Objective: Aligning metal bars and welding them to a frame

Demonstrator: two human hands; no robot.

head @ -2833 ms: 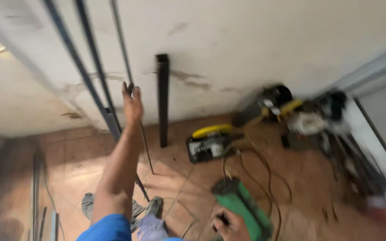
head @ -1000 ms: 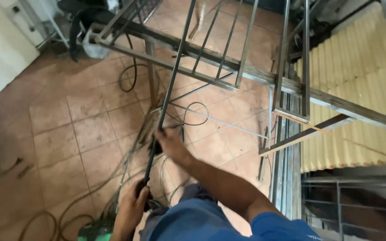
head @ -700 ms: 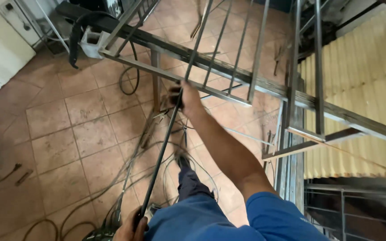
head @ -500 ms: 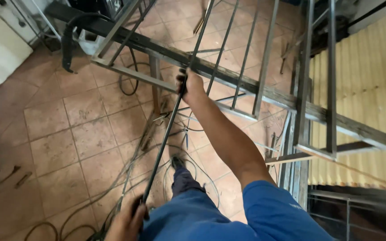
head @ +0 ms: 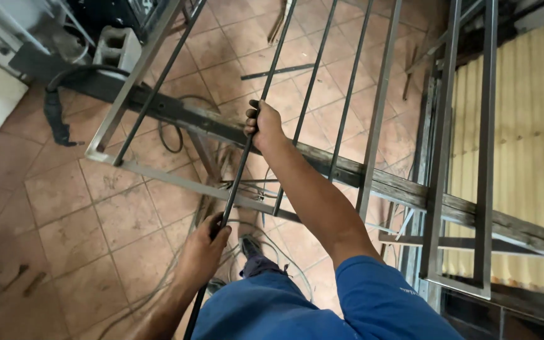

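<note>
Since half a second ago both hands have slid the rod further up along the frame, and the right hand now sits higher, past the wooden beam.

Both hands are closed tight round the rod: the right hand near its upper part, the left hand lower down, close to the person's knee. Between the two grips the rod runs straight, lying across the frame's lower rail and beside the fixed bars.

Doing this well probably means keeping the rod parallel to the bar just right of the upper grip, with even spacing, and holding both ends firm so that it does not roll on the rail.

Left of the grips the frame's corner edge juts out over open tiled floor; there is room there. Below the lower grip, cables lie looped by the foot. Right of the grips more steel frames stand close.
</note>
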